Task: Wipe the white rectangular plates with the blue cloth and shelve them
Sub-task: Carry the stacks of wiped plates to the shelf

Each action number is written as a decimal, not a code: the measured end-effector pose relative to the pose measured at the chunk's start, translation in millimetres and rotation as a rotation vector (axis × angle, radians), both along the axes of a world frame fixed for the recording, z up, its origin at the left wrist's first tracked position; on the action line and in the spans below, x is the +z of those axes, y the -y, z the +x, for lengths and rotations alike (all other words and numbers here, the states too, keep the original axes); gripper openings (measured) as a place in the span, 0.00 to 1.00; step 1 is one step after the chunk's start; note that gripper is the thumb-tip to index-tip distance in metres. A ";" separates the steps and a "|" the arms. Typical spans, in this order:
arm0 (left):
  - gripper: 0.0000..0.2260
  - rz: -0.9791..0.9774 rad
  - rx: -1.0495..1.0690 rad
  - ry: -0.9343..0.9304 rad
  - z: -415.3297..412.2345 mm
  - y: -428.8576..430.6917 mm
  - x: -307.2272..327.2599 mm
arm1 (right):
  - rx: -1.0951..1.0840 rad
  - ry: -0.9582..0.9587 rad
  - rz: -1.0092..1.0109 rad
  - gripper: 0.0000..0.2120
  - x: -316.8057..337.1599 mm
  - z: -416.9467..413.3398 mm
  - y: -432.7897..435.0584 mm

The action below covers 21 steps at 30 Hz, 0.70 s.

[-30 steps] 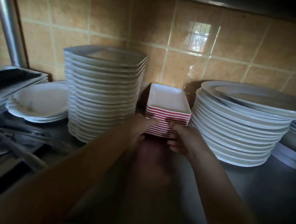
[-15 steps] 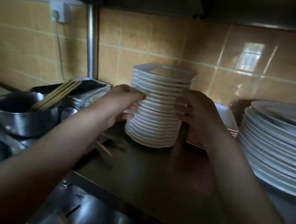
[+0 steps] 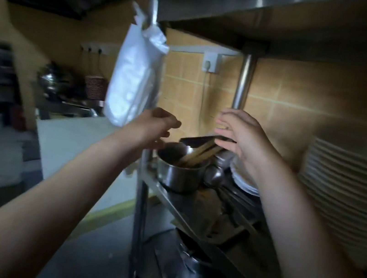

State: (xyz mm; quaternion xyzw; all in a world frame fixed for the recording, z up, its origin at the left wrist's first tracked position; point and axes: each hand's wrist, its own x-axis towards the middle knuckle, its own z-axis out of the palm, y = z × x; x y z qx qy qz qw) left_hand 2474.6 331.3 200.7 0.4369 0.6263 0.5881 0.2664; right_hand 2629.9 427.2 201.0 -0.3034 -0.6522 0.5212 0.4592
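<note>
**Both grips empty, drawn back from the shelf.** Your left hand hangs with its fingers loosely curled round nothing. Your right hand is spread, fingers nearly straight, and also holds nothing.

One second earlier both hands rested against the short stack of white rectangular plates with red rims, deep on the steel shelf. Half a second earlier they had lifted off it. Now they float in front of the shelf's left end and your view has swung left. The stack was evidently left in place, so that batch reads as shelved, and you appear to be turning away for the next plates or for the cloth.

Directly under your hands stands a round steel pot holding wooden chopsticks, touched by neither hand. A steel ladle lies just beside the pot. A low pile of white round plates shows below your right wrist. Behind your right hand rises the steel upright post, and a white plastic bag hangs near your left hand.

The rectangular plates are not in view. They probably lie to your right, beyond the tall stack of white plates at the frame's right edge, well apart from either grip. The blue cloth is not in view either.
</note>
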 end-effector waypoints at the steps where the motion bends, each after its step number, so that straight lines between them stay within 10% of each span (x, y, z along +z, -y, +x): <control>1: 0.06 -0.004 0.047 -0.026 -19.9 9.7 1.0 | 0.038 0.018 0.016 0.05 0.5 -23.9 4.1; 21: 0.07 -0.443 0.783 -0.428 -340.9 227.5 -4.8 | 0.626 0.502 0.259 0.14 -17.1 -421.9 110.4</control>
